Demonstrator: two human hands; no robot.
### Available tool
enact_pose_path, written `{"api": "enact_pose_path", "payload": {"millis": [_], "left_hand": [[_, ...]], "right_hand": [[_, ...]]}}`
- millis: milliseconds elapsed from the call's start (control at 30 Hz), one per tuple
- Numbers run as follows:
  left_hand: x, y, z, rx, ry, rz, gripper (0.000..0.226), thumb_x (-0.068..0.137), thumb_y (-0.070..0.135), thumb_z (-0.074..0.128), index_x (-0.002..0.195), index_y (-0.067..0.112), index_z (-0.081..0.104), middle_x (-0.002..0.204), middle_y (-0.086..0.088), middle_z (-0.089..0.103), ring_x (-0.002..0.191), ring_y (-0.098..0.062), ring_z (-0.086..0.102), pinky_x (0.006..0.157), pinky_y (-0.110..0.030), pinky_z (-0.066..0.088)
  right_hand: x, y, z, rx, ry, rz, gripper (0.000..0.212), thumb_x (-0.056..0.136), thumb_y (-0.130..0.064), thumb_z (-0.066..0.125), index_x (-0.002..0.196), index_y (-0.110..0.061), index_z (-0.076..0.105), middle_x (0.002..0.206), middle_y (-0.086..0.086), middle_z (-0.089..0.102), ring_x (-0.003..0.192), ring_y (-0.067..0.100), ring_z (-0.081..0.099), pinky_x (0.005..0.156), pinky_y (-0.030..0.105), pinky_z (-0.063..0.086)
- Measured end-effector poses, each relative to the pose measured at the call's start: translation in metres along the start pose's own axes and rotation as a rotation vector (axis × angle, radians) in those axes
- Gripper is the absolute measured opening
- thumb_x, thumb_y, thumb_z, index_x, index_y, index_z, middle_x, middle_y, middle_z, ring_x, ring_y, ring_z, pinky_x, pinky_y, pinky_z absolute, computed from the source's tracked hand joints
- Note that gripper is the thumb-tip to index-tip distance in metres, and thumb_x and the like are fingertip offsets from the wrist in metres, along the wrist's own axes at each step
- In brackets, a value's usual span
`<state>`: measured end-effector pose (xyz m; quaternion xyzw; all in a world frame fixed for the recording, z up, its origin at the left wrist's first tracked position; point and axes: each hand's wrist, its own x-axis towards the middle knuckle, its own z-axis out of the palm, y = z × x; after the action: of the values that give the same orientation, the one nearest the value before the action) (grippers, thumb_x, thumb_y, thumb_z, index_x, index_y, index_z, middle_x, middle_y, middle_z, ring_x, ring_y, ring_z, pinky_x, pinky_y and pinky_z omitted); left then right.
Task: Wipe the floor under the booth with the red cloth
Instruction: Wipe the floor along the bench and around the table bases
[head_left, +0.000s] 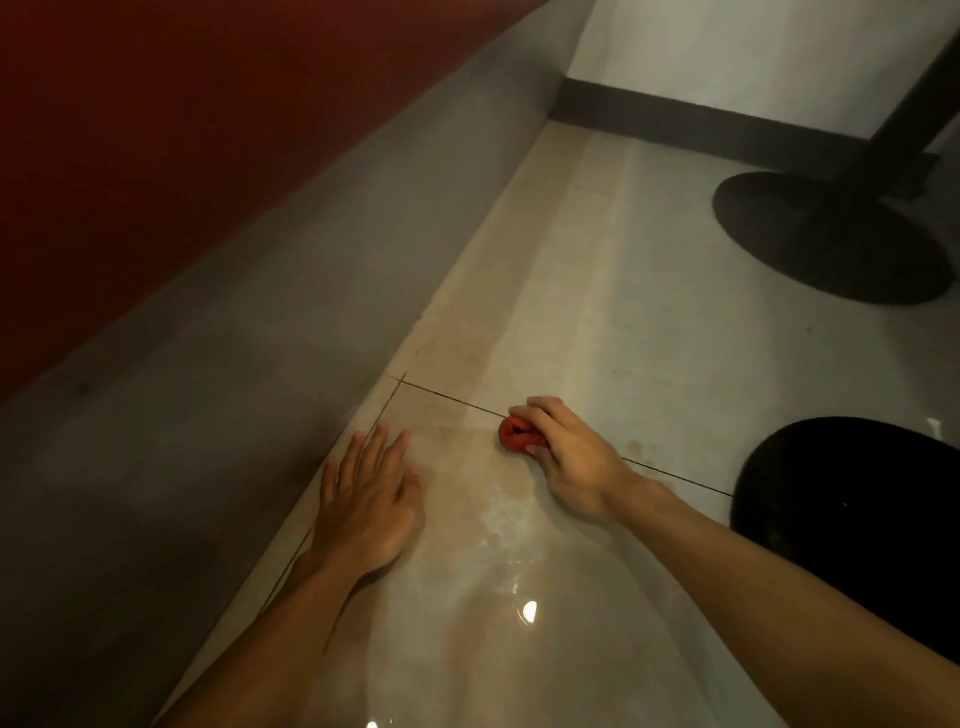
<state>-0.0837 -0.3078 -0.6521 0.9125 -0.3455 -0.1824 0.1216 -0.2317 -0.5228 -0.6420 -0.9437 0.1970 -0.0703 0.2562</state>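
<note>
Red cloth (517, 435), bunched into a small wad, sits on the glossy beige tiled floor (597, 312) at a dark grout line (452, 397), near the grey booth base (234, 364). My right hand (571, 457) curls over it, grip closed around the wad, forearm reaching forward. My left hand (366, 512) lies flat beside the booth base, fingers spread, holding nothing, bracing me. Risks, as I judge them: the wet sheen (498, 514) beside my left palm could let it slide, and the tight wad covers little floor, so the brownish spots (635, 447) and the strip along the booth may get missed.
</note>
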Motion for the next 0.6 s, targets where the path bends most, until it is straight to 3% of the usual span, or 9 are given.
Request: {"api": "enact_pose_path", "payload": {"millis": [100,200,367,467,600], "left_hand": [[0.001,-0.002,0.001,0.011,0.003,0.001,0.052,0.099,0.049,0.011,0.149,0.043,-0.003,0.158,0.016,-0.016,0.144,-0.007,-0.018,0.118,-0.040,-0.009],[0.002,-0.001,0.001,0.018,-0.002,0.004,0.053,0.099,0.049,0.011,0.149,0.041,-0.003,0.158,0.014,-0.016,0.144,-0.008,-0.019,0.118,-0.040,-0.010],[0.002,-0.003,0.000,0.035,-0.011,0.019,0.053,0.099,0.050,0.010,0.150,0.040,-0.003,0.159,0.013,-0.015,0.145,-0.010,-0.017,0.118,-0.041,-0.009],[0.002,-0.004,-0.001,0.031,-0.023,0.027,0.054,0.098,0.051,0.007,0.150,0.040,-0.003,0.159,0.013,-0.015,0.145,-0.010,-0.017,0.119,-0.040,-0.009],[0.002,-0.003,0.000,0.058,0.008,0.020,0.054,0.098,0.050,0.009,0.150,0.039,-0.001,0.159,0.012,-0.012,0.146,-0.011,-0.014,0.119,-0.040,-0.007]], "right_hand": [[-0.013,0.013,-0.014,-0.071,-0.012,0.015,0.041,0.098,-0.026,0.046,0.139,-0.027,0.046,0.143,-0.004,0.041,0.121,0.022,0.046,0.102,0.029,0.034],[-0.011,0.026,-0.026,-0.133,-0.016,0.129,0.041,0.101,-0.020,0.046,0.142,-0.025,0.043,0.145,-0.003,0.040,0.124,0.020,0.042,0.109,0.035,0.029],[-0.001,0.033,-0.026,-0.066,0.004,0.204,0.040,0.097,-0.019,0.050,0.136,-0.026,0.047,0.138,-0.001,0.045,0.119,0.027,0.048,0.104,0.039,0.039],[-0.012,0.041,-0.034,-0.111,-0.036,0.178,0.041,0.098,-0.018,0.049,0.138,-0.027,0.045,0.140,-0.003,0.045,0.125,0.021,0.045,0.109,0.044,0.032],[-0.039,0.065,-0.050,-0.114,0.049,0.316,0.041,0.097,-0.018,0.050,0.138,-0.026,0.047,0.140,-0.002,0.047,0.124,0.021,0.047,0.110,0.047,0.031]]}}
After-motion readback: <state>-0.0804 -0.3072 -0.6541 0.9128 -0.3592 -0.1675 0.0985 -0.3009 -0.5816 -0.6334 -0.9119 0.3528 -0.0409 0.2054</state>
